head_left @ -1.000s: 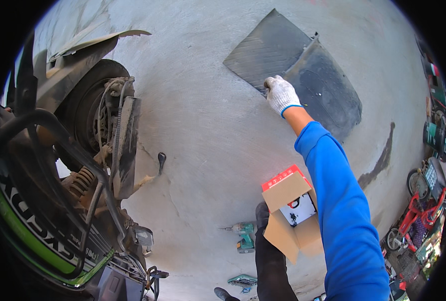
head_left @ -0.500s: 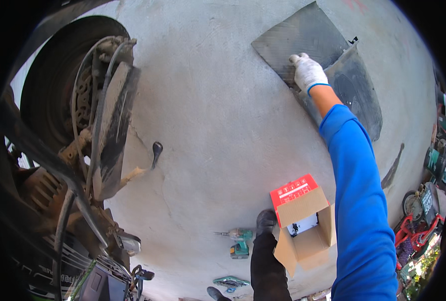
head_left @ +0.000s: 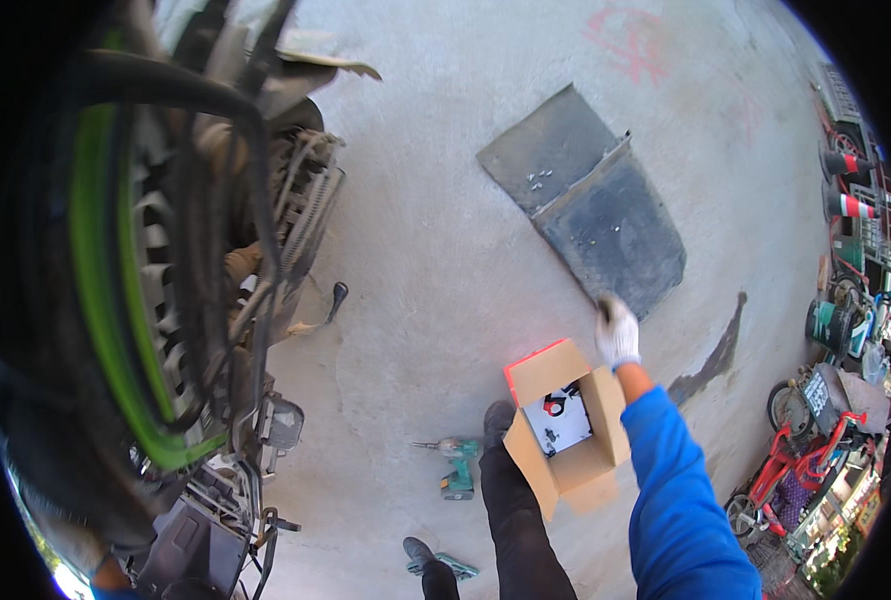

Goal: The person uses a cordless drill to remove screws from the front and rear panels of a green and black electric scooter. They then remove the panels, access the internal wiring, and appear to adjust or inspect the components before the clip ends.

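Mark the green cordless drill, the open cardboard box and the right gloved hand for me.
Green cordless drill [head_left: 461,467], head view: on its handle.
Open cardboard box [head_left: 548,370], head view: on its far flap.
Right gloved hand [head_left: 618,334], head view: on its back.

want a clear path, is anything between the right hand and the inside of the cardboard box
Nothing separate is visible between the right hand and the cardboard box; only the box's own open flaps edge its mouth on the side nearest the hand.
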`<state>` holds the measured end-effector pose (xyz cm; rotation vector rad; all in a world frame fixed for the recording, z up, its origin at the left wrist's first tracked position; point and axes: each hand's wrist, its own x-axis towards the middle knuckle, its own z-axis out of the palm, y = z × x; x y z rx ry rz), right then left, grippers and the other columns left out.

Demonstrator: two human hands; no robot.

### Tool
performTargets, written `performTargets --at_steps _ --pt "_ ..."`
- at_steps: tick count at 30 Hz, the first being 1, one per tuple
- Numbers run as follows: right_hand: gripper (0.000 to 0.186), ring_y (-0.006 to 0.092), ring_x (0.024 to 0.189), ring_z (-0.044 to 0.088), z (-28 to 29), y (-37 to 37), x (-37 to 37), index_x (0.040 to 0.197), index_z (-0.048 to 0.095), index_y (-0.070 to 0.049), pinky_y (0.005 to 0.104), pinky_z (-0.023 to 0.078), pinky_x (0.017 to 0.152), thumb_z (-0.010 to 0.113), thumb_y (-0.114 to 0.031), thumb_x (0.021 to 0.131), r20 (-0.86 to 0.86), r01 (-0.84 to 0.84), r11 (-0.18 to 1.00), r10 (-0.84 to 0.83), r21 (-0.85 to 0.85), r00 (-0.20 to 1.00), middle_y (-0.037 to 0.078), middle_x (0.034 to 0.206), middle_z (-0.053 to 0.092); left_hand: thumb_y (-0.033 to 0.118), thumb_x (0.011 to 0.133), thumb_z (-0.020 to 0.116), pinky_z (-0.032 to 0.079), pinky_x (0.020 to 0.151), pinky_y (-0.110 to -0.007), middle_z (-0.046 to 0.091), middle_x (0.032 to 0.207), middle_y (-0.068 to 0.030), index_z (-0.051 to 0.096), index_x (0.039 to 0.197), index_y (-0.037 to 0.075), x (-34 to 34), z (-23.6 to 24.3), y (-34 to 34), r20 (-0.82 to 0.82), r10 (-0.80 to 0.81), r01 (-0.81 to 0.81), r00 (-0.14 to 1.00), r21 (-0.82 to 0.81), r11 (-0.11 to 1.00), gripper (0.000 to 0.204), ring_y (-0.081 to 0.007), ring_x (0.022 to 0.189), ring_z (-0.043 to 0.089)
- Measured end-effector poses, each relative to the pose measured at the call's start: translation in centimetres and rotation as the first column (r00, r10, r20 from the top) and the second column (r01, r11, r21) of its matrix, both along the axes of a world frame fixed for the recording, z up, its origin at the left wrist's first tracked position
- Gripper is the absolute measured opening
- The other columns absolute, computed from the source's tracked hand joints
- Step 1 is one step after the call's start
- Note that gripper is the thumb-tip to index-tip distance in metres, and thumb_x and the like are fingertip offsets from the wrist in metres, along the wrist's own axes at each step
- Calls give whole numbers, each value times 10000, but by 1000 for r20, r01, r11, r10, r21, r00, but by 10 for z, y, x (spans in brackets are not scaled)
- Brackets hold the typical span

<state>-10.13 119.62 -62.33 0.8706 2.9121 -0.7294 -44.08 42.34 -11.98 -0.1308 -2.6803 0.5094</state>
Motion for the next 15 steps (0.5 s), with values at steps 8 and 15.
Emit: performTargets --at_steps 8,15 --pt "332 440 994 721 205 -87 238 1057 782 -49 498 570 908 650 -298 882 545 119 901 144 -418 826 272 1008 738 449 1073 527 501 1031 -461 677 1282 -282 606 1353 -44 0 -16 146 -87 242 -124 966 667 734 572 -433 1151 663" --pt "337 364 923 762 294 -95 330 1063 792 -34 437 593 869 676 -283 868 475 334 867 -132 -370 870 234 962 773 199 869 755 506 995 -477 672 1185 -200 641 1258 23 286 -39 227 121 -558 313 821 723 616 442 -376 1131 634"
